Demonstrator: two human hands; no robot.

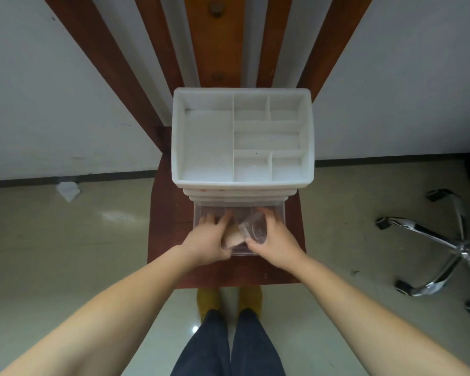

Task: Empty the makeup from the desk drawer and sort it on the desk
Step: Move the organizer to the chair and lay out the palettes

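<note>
Now right hand [274,236] grips clear packet [254,229] over drawer [280,210].

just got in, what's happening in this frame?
A person stands over a white organizer on a brown wooden stand, both hands in its pulled-out clear bottom drawer. The left hand holds a beige item; the right hand grips a clear packet. The organizer's top compartments look empty.
</note>
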